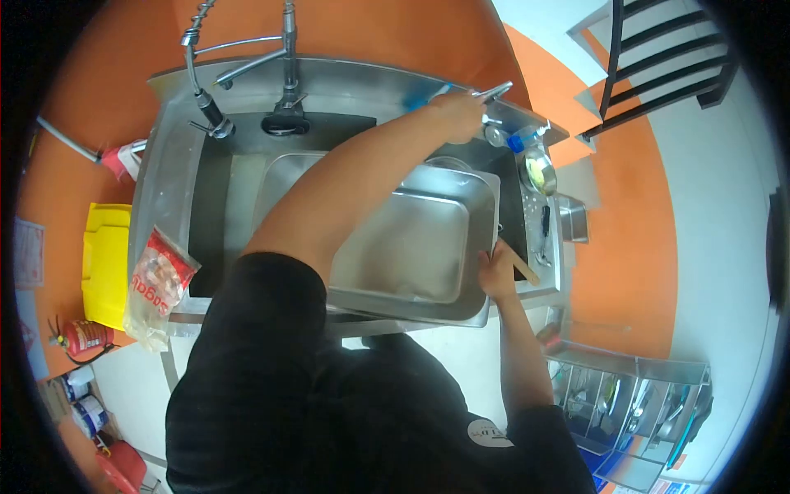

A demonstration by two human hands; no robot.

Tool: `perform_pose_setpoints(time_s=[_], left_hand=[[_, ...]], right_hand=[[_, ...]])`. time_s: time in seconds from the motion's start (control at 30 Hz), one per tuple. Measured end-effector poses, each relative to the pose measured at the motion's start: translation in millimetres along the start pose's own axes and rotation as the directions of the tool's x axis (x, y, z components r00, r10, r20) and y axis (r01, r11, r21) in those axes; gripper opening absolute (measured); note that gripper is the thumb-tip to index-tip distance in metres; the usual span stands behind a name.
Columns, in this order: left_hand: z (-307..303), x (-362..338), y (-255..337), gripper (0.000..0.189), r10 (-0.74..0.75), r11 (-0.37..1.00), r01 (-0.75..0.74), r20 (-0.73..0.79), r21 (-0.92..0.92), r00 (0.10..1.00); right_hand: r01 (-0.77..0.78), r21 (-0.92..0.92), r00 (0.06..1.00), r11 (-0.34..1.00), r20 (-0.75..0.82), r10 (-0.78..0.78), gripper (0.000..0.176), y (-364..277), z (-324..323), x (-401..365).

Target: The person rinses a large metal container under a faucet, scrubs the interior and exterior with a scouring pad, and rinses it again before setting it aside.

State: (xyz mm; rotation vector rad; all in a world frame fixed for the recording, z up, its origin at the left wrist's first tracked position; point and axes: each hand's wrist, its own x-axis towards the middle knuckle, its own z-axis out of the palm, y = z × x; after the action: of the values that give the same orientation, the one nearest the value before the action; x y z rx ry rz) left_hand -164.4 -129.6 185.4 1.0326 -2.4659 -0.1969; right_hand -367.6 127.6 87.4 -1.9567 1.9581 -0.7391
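A large rectangular steel food pan [411, 247] rests over the sink, its front edge close to my body. My right hand [497, 273] grips the pan's right rim. Beside those fingers a flat wooden handle [523, 267] sticks out to the right. My left arm crosses above the pan, and my left hand [457, 117] is closed at the back right ledge. From it juts a slim shiny metal piece [495, 90], whose kind I cannot tell. A blue item [428, 97] lies just left of that hand, and a blue-and-clear bottle [527, 138] stands to its right.
A spring-hose faucet [288, 90] rises behind the sink [210, 181]. On the right ledge are a small steel bowl [539, 173] and a black-handled utensil [545, 222]. A red-and-clear plastic bag [160, 276] hangs over the left edge. A utensil rack [625, 403] stands lower right.
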Motion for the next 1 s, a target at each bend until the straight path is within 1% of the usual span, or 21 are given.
perform_pose_setpoints(time_s=[0.07, 0.1, 0.13, 0.17, 0.2, 0.23, 0.27, 0.33, 0.37, 0.43, 0.47, 0.5, 0.53, 0.57, 0.63, 0.67, 0.73, 0.77, 0.83, 0.9, 1.0], left_hand=[[4, -13, -10, 0.039, 0.120, 0.992, -0.126, 0.341, -0.006, 0.932], [11, -28, -15, 0.039, 0.123, 0.992, -0.127, 0.361, -0.012, 0.924], [18, -48, -24, 0.039, 0.055, 0.992, -0.035, 0.162, -0.122, 0.985], [21, -69, -36, 0.040, -0.046, 0.970, 0.036, -0.037, -0.239, 0.998], [20, -89, -49, 0.041, -0.164, 0.931, 0.076, -0.223, -0.358, 0.961], [11, -119, -58, 0.037, -0.239, 0.895, 0.151, -0.165, -0.420, 0.957], [32, -150, -86, 0.038, -0.315, 0.928, 0.253, -0.216, -0.273, 0.924], [59, -231, -131, 0.053, -0.518, 0.850, 0.526, -0.134, 0.030, 0.845], [53, -266, -135, 0.067, -0.604, 0.736, 0.592, -0.076, 0.330, 0.793], [44, -317, -148, 0.076, -0.766, 0.640, 0.721, 0.151, 0.264, 0.625], [36, -322, -143, 0.076, -0.766, 0.640, 0.721, 0.147, 0.266, 0.626], [24, -325, -138, 0.079, -0.773, 0.616, 0.769, 0.320, 0.173, 0.547], [14, -324, -139, 0.083, -0.739, 0.573, 0.815, 0.487, 0.090, 0.466], [17, -322, -144, 0.083, -0.738, 0.579, 0.809, 0.483, 0.095, 0.472], [36, -315, -150, 0.075, -0.572, 0.805, 0.582, 0.112, -0.113, 0.813], [30, -300, -149, 0.075, -0.572, 0.805, 0.583, 0.114, -0.111, 0.812], [3, -263, -144, 0.064, -0.592, 0.644, 0.694, 0.364, -0.322, 0.719], [-7, -265, -145, 0.064, -0.595, 0.642, 0.695, 0.361, -0.324, 0.718], [-29, -280, -153, 0.050, -0.537, 0.386, 0.665, 0.431, -0.639, 0.725], [-64, -304, -153, 0.035, -0.662, 0.208, 0.725, 0.450, -0.657, 0.599], [-90, -336, -119, 0.023, -0.740, 0.132, 0.653, 0.364, -0.746, 0.566]], right_hand=[[0.006, -0.052, 1.000, 0.999, 0.013, -0.006, 0.023, 3, -1, -4], [0.028, -0.111, 0.999, 0.993, 0.028, -0.025, 0.023, 3, -2, -6], [0.013, -0.100, 0.999, 0.995, 0.039, -0.009, 0.023, -2, -4, -7], [-0.127, -0.058, 0.990, 0.990, 0.055, 0.130, 0.021, -10, -6, -5], [-0.265, -0.015, 0.962, 0.964, 0.071, 0.265, 0.021, -13, -5, -4], [-0.301, -0.022, 0.948, 0.953, 0.102, 0.302, 0.022, 1, 0, -4], [-0.307, -0.005, 0.947, 0.952, 0.100, 0.306, 0.022, 2, -2, -4], [-0.556, 0.212, 0.824, 0.804, 0.270, 0.499, 0.028, -2, -5, -2], [-0.590, 0.302, 0.803, 0.749, 0.311, 0.508, 0.029, 23, 3, -2], [-0.593, 0.398, 0.805, 0.700, 0.332, 0.492, 0.028, 13, -7, 2], [-0.595, 0.483, 0.804, 0.643, 0.345, 0.484, 0.026, 3, -17, 5], [-0.676, 0.395, 0.737, 0.622, 0.380, 0.559, 0.027, -13, -32, 9], [-0.672, 0.245, 0.730, 0.699, 0.373, 0.572, 0.029, -21, -46, 15], [-0.652, 0.088, 0.724, 0.753, 0.365, 0.585, 0.031, -24, -60, 19], [-0.702, -0.016, 0.684, 0.712, 0.264, 0.680, 0.038, -25, -83, 23], [-0.703, -0.015, 0.683, 0.711, 0.266, 0.680, 0.038, 10, -84, 23], [-0.734, 0.464, 0.659, 0.496, 0.312, 0.685, 0.044, 90, -73, 33], [-0.733, 0.462, 0.662, 0.500, 0.311, 0.682, 0.044, 75, -75, 40], [-0.775, 0.311, 0.630, 0.550, 0.323, 0.706, 0.050, 17, -71, 49], [-0.761, 0.374, 0.648, 0.530, 0.401, 0.648, 0.046, 9, -45, 45], [-0.710, 0.430, 0.704, 0.558, 0.459, 0.542, 0.036, 17, -35, 40]])
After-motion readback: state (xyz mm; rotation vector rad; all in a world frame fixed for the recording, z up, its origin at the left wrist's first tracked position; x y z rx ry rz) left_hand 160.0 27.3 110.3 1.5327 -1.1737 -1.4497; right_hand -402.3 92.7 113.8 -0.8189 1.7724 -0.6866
